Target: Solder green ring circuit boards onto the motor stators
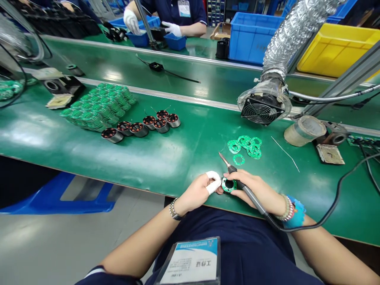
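Note:
My left hand (198,190), with white covers on its thumb and a finger, pinches the left edge of a green ring-shaped circuit board (234,189) near the table's front edge. A soldering iron (251,195) is gripped in my right hand (257,187), its tip pointing up and left, away from the board. Fingers of that hand also touch the board's right side. Whether a part sits beneath the board, I cannot tell. Just beyond lie a single loose ring board (238,159) and a small pile of ring boards (252,149).
Several copper-wound motor stators (139,130) stand left of centre, beside stacked green boards (97,105). A fume duct with a fan (263,111) hangs at right. Solder wire (285,153), a round container (304,130) and a sponge stand (330,154) lie right. A gloved co-worker (178,16) sits opposite.

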Demonstrator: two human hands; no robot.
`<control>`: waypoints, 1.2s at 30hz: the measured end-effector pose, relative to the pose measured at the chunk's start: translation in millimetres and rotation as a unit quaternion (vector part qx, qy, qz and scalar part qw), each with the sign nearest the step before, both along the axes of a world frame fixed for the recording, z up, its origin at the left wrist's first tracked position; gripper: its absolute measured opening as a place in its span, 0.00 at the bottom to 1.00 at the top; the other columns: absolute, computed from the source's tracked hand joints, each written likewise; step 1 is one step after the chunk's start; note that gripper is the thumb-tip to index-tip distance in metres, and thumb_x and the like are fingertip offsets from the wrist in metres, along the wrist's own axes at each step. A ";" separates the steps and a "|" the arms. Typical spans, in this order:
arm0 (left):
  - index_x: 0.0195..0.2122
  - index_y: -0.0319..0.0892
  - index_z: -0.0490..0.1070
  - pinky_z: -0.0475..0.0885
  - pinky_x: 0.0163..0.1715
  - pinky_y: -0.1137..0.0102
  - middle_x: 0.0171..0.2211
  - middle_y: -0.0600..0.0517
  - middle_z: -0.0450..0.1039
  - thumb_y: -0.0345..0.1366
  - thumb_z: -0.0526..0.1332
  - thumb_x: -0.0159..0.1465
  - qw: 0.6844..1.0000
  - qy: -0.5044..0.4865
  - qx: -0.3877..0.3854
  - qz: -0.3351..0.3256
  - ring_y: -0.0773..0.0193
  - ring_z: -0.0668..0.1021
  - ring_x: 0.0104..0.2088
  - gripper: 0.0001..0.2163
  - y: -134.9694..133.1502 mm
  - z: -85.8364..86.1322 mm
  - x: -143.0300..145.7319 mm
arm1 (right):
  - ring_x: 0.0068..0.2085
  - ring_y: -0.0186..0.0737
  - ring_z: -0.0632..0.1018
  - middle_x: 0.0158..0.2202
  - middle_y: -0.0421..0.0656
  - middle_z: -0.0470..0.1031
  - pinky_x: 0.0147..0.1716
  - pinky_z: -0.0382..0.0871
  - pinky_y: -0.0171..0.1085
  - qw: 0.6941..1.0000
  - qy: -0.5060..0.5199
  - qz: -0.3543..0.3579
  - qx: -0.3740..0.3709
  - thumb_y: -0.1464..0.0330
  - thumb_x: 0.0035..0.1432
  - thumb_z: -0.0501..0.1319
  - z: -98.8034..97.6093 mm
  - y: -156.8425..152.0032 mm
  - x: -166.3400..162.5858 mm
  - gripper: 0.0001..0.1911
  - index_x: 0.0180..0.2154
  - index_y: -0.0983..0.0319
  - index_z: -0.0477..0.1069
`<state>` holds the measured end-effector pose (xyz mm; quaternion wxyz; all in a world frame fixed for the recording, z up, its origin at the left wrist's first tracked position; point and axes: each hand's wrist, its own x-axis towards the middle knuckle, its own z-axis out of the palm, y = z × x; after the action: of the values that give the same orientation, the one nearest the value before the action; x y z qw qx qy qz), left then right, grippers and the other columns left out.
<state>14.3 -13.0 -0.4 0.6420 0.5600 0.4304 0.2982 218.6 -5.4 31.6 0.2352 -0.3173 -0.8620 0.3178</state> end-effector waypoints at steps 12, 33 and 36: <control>0.32 0.39 0.73 0.72 0.35 0.69 0.31 0.49 0.74 0.34 0.62 0.57 0.980 0.053 0.191 -0.033 0.66 0.76 0.32 0.04 0.9 -0.4 2.9 | 0.39 0.40 0.73 0.39 0.46 0.70 0.38 0.71 0.39 0.988 0.001 -0.145 0.048 0.67 0.57 0.60 -13.6 -19.8 3.5 0.18 0.49 0.61 0.61; 0.26 0.36 0.69 0.71 0.31 0.71 0.22 0.53 0.72 0.37 0.67 0.50 0.977 -0.113 -0.167 0.071 0.69 0.76 0.25 0.10 -3.4 7.7 16.6 | 0.35 0.40 0.69 0.31 0.44 0.70 0.35 0.68 0.41 0.981 0.074 -0.154 0.092 0.77 0.57 0.54 -10.9 -18.8 -22.3 0.12 0.43 0.61 0.64; 0.27 0.36 0.68 0.71 0.30 0.71 0.22 0.53 0.72 0.38 0.66 0.51 0.978 -0.107 -0.167 0.057 0.68 0.75 0.24 0.10 -3.5 7.9 16.9 | 0.36 0.41 0.70 0.32 0.44 0.71 0.36 0.68 0.42 0.974 0.082 -0.186 0.096 0.77 0.56 0.55 -8.5 -21.9 -18.6 0.14 0.44 0.60 0.64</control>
<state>31.2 -16.5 7.5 0.7509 0.3844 0.4338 0.3167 200.1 -27.3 23.1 0.3898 -0.4208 -0.7919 0.2095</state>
